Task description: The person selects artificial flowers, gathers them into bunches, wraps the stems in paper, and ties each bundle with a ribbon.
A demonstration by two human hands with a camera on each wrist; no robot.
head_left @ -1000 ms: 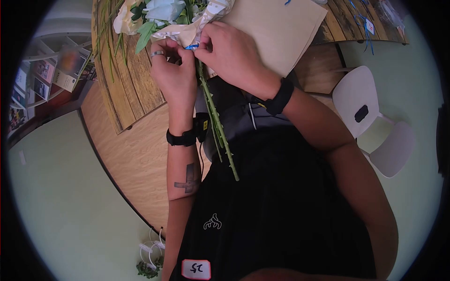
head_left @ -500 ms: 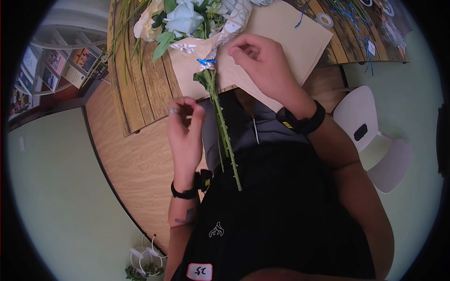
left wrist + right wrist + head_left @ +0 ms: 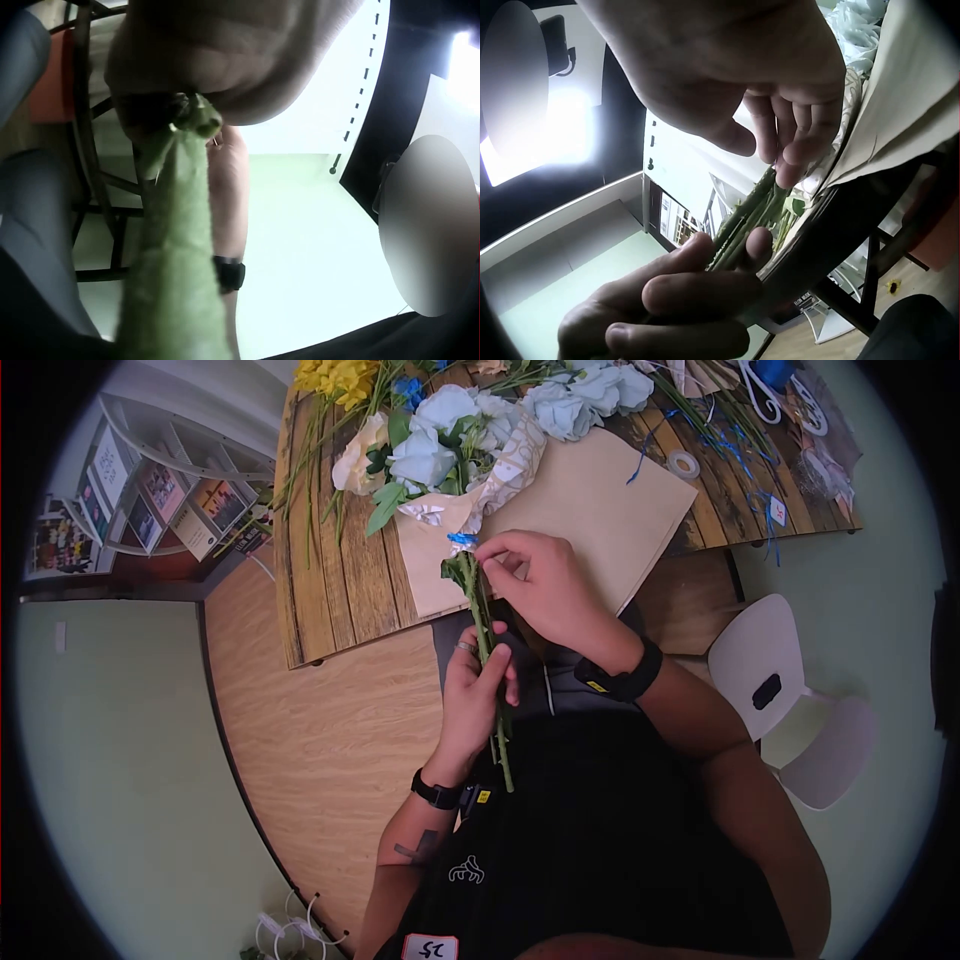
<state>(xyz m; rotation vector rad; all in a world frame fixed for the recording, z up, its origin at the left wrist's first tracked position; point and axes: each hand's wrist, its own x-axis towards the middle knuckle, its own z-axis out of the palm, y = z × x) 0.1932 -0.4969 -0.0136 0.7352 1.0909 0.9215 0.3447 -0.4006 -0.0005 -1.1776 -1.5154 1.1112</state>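
Observation:
A bouquet of pale blue roses (image 3: 420, 457) and a cream rose (image 3: 360, 455) lies at the table's near edge in printed wrapping paper (image 3: 512, 472). A blue tie (image 3: 462, 540) goes round its neck, and long green stems (image 3: 507, 765) stick out past the edge towards the body. My left hand (image 3: 472, 695) grips these stems below the table edge, fingers curled round them. Just under the tie, my right hand (image 3: 545, 582) touches the top of the stems with bent fingertips; in the right wrist view its thumb stands apart from them. A thick stem (image 3: 176, 262) fills the left wrist view.
Brown paper sheets (image 3: 625, 495) lie under and right of the bouquet on the wooden table (image 3: 350, 595). Further back are yellow flowers (image 3: 335, 380), more blue roses (image 3: 590, 400) and a tape roll (image 3: 683, 464). A white chair (image 3: 755, 640) stands right, a magazine rack (image 3: 165, 485) left.
Both hands were at the blue tie, then came away from it. The left hand has since taken hold of the stems, and the right has returned to just below the tie.

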